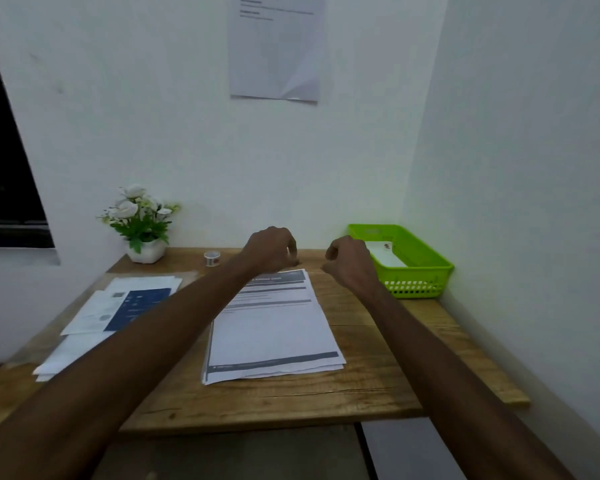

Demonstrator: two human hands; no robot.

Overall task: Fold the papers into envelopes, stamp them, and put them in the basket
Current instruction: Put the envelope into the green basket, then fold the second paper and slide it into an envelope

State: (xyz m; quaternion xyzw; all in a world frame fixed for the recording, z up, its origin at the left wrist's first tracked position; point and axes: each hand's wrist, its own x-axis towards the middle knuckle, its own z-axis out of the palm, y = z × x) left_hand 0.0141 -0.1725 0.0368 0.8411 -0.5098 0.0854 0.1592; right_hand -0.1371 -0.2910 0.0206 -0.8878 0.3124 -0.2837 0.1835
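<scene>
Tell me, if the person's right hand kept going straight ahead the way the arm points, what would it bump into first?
Probably the bright green plastic basket. The right hand hovers just left of its near rim, above the wooden table, holding nothing. Depth is hard to judge; it might slip past the basket's left side and meet the white wall instead.

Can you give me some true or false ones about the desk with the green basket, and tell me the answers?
1. The green basket sits at the desk's right side. True.
2. The basket has nothing in it. False: a white folded paper lies inside.
3. A flower pot stands at the back left. True.
4. The left hand holds a pencil. False: no pencil shows; it is above the top edge of the paper stack.
5. The right hand is inside the basket. False: it is beside it.
</scene>
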